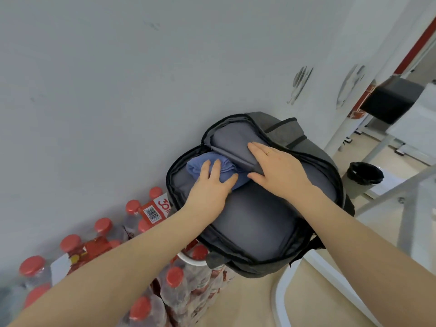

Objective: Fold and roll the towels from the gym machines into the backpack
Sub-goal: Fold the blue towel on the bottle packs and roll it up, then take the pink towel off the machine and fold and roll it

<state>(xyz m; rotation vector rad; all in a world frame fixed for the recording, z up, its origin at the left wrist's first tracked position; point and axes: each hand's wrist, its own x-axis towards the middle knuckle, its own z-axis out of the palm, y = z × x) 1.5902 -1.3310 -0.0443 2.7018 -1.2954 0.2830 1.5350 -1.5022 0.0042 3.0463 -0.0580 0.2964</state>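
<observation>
A grey backpack lies unzipped against the white wall, its main compartment gaping. A rolled blue towel sits inside the opening at the left, partly tucked under the grey inner divider panel. My left hand presses flat on the towel with straight fingers. My right hand, a ring on one finger, rests on the divider panel with its thumb at the panel's lower edge, beside the towel.
Shrink-wrapped packs of red-capped water bottles stand below the backpack at the left. A black-lined waste bin sits on the floor at the right. White metal frame legs and a dark box stand at the right.
</observation>
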